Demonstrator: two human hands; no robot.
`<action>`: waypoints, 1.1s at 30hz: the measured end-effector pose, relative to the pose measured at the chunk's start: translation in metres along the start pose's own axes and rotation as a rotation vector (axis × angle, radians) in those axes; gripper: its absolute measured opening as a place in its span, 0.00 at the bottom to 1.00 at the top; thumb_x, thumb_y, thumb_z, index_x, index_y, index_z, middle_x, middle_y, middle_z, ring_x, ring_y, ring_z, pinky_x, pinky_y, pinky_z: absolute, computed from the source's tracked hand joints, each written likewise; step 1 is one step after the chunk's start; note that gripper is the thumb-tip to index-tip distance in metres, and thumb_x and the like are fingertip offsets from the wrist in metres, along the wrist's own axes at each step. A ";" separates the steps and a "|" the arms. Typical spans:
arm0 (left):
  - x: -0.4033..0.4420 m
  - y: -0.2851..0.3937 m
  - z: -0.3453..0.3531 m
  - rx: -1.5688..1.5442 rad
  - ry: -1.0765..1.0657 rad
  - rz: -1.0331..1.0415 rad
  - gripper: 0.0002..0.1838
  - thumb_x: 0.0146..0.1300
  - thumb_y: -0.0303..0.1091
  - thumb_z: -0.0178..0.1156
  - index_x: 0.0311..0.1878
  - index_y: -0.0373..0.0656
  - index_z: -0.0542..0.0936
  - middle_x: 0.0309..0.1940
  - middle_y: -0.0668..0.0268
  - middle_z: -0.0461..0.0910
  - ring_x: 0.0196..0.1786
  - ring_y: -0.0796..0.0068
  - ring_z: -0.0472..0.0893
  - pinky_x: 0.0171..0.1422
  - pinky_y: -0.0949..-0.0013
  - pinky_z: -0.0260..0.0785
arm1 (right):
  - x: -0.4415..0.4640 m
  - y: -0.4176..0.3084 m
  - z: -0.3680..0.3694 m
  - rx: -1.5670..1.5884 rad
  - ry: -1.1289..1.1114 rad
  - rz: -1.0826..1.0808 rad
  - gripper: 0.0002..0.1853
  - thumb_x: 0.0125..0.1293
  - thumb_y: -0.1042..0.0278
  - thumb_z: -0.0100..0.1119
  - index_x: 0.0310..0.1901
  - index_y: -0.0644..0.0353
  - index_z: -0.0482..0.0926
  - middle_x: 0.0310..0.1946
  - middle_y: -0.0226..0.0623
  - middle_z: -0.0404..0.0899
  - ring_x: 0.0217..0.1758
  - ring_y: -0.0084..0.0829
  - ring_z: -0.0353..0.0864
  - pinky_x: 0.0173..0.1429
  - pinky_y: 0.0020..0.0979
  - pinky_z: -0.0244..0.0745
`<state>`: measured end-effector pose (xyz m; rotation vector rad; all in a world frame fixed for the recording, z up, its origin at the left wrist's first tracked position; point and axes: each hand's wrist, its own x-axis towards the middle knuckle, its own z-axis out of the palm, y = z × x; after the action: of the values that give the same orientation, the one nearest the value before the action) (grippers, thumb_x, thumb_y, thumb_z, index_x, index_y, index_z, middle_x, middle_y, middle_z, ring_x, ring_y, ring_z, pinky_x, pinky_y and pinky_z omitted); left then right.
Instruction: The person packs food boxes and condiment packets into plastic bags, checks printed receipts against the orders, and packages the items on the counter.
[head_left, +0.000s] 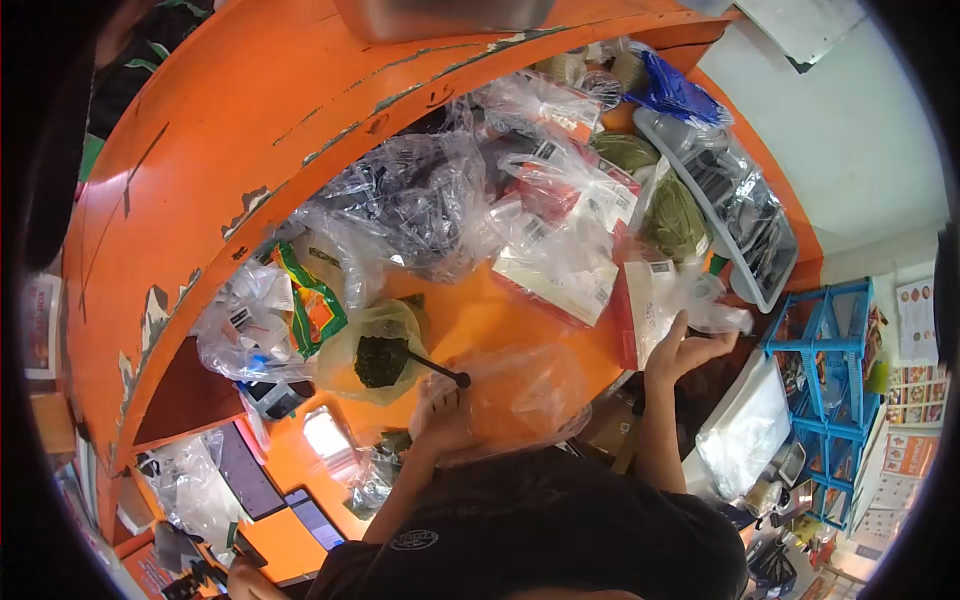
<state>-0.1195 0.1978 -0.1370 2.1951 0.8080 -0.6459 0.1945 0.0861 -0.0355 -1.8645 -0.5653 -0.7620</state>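
My left hand (443,420) is closed around the edge of a clear plastic bag (525,395) that spreads over the orange counter in front of my body. Beside that hand, a pale open bag (345,350) holds a dark green, leafy-looking material (382,361). A black spoon (435,367) lies with its head in this material and its handle pointing toward the clear bag. On the right, my right hand (695,352) has its fingers apart, next to a white and red box (648,305) and crumpled clear plastic (715,308). It holds nothing I can see.
Plastic bags (420,190) and boxes crowd the back of the orange counter (450,300). A grey tray (765,285) of wrapped items stands at the right, near a blue rack (825,380). A phone (313,518) lies at lower left, near another person's hand (250,580).
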 end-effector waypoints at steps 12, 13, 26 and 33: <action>-0.002 0.002 -0.002 -0.028 0.030 0.025 0.60 0.42 0.62 0.65 0.69 0.36 0.46 0.64 0.37 0.52 0.68 0.35 0.51 0.69 0.44 0.44 | -0.002 -0.097 0.075 -0.245 -0.938 -0.359 0.22 0.62 0.54 0.52 0.46 0.67 0.78 0.64 0.53 0.57 0.67 0.55 0.53 0.69 0.50 0.38; -0.003 0.001 -0.001 -0.039 0.021 0.034 0.60 0.42 0.63 0.65 0.69 0.36 0.45 0.64 0.37 0.51 0.68 0.35 0.50 0.69 0.44 0.44 | -0.002 -0.097 0.074 -0.273 -1.100 -0.400 0.23 0.63 0.51 0.51 0.43 0.66 0.81 0.62 0.53 0.61 0.66 0.56 0.54 0.69 0.52 0.38; 0.002 0.002 -0.006 -0.071 -0.129 -0.021 0.62 0.43 0.65 0.64 0.70 0.37 0.42 0.68 0.40 0.44 0.70 0.31 0.38 0.68 0.34 0.40 | 0.091 -0.047 0.330 -0.162 -0.772 -0.511 0.33 0.52 0.51 0.59 0.60 0.54 0.68 0.64 0.43 0.62 0.69 0.44 0.56 0.69 0.48 0.49; -0.006 0.018 -0.034 -0.169 -0.161 -0.013 0.58 0.47 0.61 0.63 0.70 0.36 0.43 0.67 0.38 0.46 0.69 0.29 0.41 0.65 0.31 0.44 | 0.070 -0.047 0.335 -0.444 -0.989 -0.567 0.36 0.53 0.57 0.60 0.66 0.47 0.61 0.70 0.35 0.54 0.72 0.38 0.50 0.70 0.48 0.44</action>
<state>-0.1040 0.2108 -0.1039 1.9607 0.7644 -0.7231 0.2960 0.4161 -0.0561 -2.4869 -1.7086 -0.2489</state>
